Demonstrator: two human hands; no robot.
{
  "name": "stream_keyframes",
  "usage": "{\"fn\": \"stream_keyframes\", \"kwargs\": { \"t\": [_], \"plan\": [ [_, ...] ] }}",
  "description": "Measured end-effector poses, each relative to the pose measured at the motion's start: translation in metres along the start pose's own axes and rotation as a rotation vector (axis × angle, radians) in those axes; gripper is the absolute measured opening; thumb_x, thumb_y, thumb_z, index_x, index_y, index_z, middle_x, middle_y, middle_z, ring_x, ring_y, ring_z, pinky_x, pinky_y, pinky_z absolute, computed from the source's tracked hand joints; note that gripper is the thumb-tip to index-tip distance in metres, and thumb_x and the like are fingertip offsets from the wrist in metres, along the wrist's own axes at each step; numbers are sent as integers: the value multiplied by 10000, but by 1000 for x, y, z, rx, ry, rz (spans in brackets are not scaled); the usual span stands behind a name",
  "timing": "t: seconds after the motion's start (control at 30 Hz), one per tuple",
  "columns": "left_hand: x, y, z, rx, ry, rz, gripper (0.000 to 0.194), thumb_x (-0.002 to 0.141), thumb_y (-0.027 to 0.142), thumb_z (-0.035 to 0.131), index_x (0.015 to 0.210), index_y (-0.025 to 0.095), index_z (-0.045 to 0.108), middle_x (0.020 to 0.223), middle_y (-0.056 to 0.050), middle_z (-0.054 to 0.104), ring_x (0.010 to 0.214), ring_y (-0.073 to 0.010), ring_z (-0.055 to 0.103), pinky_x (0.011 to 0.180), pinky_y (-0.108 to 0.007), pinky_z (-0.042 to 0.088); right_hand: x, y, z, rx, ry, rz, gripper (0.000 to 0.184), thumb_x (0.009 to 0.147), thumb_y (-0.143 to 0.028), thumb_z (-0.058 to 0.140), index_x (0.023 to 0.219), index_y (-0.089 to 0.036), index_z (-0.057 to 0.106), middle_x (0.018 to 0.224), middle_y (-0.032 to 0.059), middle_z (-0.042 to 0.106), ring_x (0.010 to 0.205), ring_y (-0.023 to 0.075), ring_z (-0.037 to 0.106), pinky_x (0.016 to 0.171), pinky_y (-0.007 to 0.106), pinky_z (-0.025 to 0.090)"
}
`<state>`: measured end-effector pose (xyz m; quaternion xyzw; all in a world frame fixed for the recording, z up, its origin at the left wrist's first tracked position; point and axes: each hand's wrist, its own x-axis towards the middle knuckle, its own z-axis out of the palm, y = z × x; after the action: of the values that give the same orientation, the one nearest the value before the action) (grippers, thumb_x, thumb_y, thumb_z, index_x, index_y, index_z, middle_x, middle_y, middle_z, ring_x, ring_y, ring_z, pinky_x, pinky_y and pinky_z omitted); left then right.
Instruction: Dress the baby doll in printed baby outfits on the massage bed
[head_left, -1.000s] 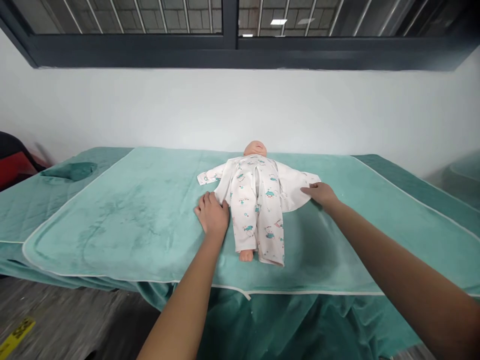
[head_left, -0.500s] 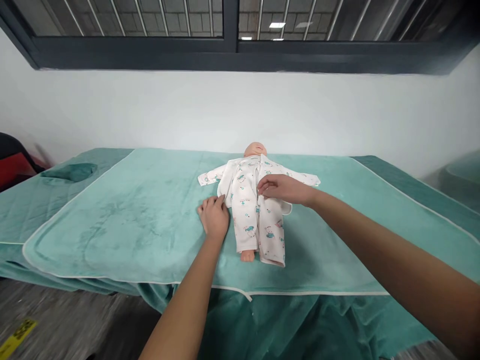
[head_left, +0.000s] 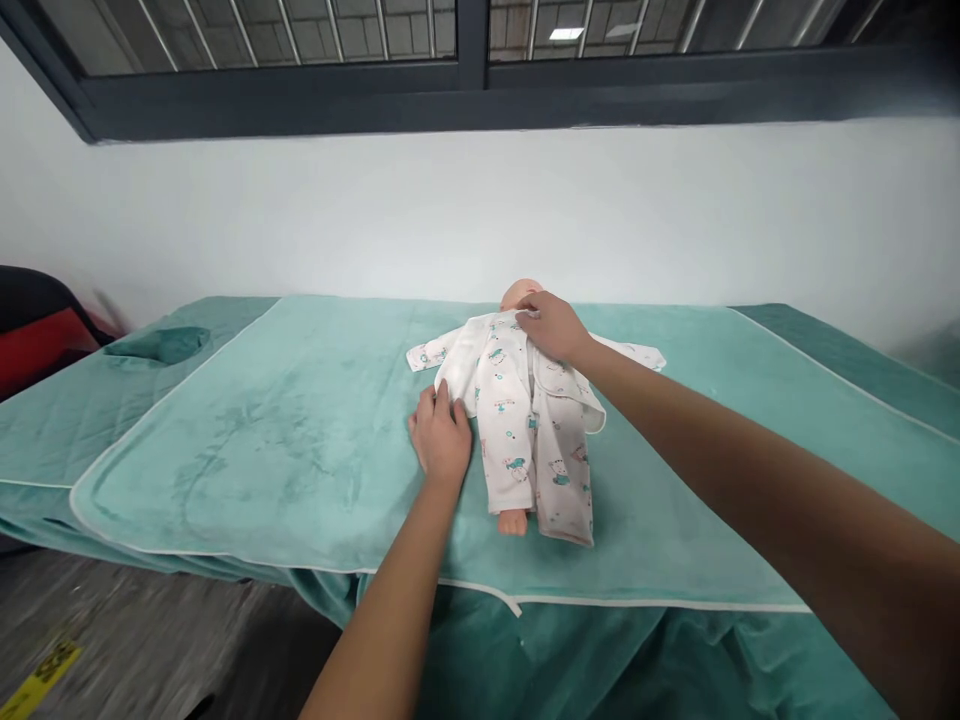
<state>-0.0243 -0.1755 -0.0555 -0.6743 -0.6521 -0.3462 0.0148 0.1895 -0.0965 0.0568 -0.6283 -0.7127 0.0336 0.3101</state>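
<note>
A baby doll (head_left: 519,291) lies on its back on a green mat (head_left: 337,450), its head toward the wall. It wears a white printed baby shirt (head_left: 461,362), arms spread sideways, and matching pants (head_left: 508,440). One foot (head_left: 513,522) pokes out of the left pant leg; no foot shows at the other. My right hand (head_left: 551,325) is at the doll's neckline, fingers closed on the shirt's right front panel, which lies folded over the chest. On the mat beside the shirt's left panel rests my left hand (head_left: 441,435), fingers apart, fingertips touching the panel's edge.
Behind the bed stands a white wall (head_left: 337,220) below a dark window frame (head_left: 300,100). A red and black object (head_left: 45,335) sits at the far left. The green bed cover (head_left: 465,650) hangs down in front, and its left end has an oval opening (head_left: 161,345).
My right hand carried the shirt's right panel inward from its spread position, across the chest, then up to the neckline. My left hand stayed beside the left panel. The view shifted slightly.
</note>
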Motion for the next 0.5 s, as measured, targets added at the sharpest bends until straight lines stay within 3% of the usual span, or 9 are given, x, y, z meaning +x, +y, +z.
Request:
{"fn": "stream_keyframes", "kwargs": {
  "t": [0.17, 0.27, 0.37, 0.5],
  "plan": [
    [1, 2, 1, -7, 11, -6, 526, 983, 336, 384, 1472, 148, 436, 1397, -197, 515, 1273, -314, 526, 995, -447, 442, 53, -2, 22, -231, -205, 61, 272, 913, -324, 532, 998, -145, 718, 1111, 137, 692, 1084, 290, 596, 939, 407, 456],
    [1, 3, 1, -14, 8, -13, 545, 982, 343, 387, 1486, 136, 416, 1414, -208, 498, 1278, -320, 525, 1005, -458, 448, 75, -3, 29, -298, -289, 104, 328, 760, -443, 733, 929, -162, 731, 1119, 146, 687, 1142, 367, 557, 946, 463, 450],
    [1, 3, 1, -19, 14, -11, 546, 980, 337, 394, 1485, 130, 419, 1417, -215, 494, 1283, -321, 525, 1008, -463, 456, 91, 1, 33, -329, -394, 153, 432, 659, -501, 808, 904, -151, 739, 1061, 153, 697, 1135, 389, 568, 924, 461, 464],
    [0, 2, 3, -47, 41, 23, 544, 971, 316, 420, 1478, 119, 421, 1403, -223, 499, 1273, -323, 533, 992, -466, 479, 103, 7, 40, -318, -375, 125, 350, 644, -438, 821, 853, -167, 749, 958, 118, 710, 1018, 348, 633, 861, 433, 485]
  ]
}}
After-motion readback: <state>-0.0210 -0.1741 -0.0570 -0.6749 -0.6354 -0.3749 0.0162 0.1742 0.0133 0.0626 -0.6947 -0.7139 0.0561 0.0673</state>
